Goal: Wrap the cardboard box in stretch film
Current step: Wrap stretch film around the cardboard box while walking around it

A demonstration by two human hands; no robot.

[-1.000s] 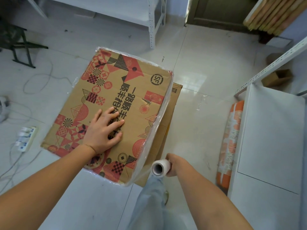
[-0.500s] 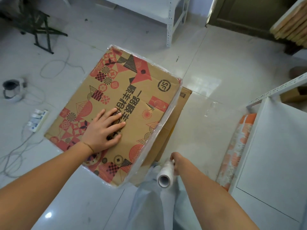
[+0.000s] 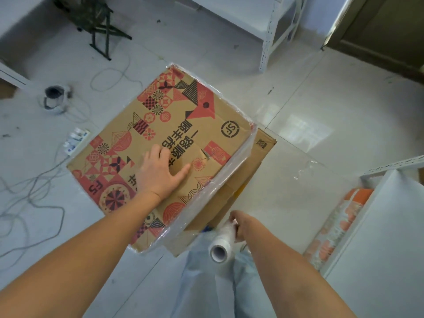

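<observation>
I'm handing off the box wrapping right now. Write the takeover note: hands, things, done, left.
Left hand: open, flat on top of the cardboard box, steadying it.
Right hand: grip closed on the stretch film roll, low at the box's near right corner.
Done: film covers the box's right side and edges.
Left: the printed top looks bare; keep circling with the roll, then tear off.

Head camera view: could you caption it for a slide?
Left hand steadies patterned cardboard box; right hand holds stretch film roll.
</observation>
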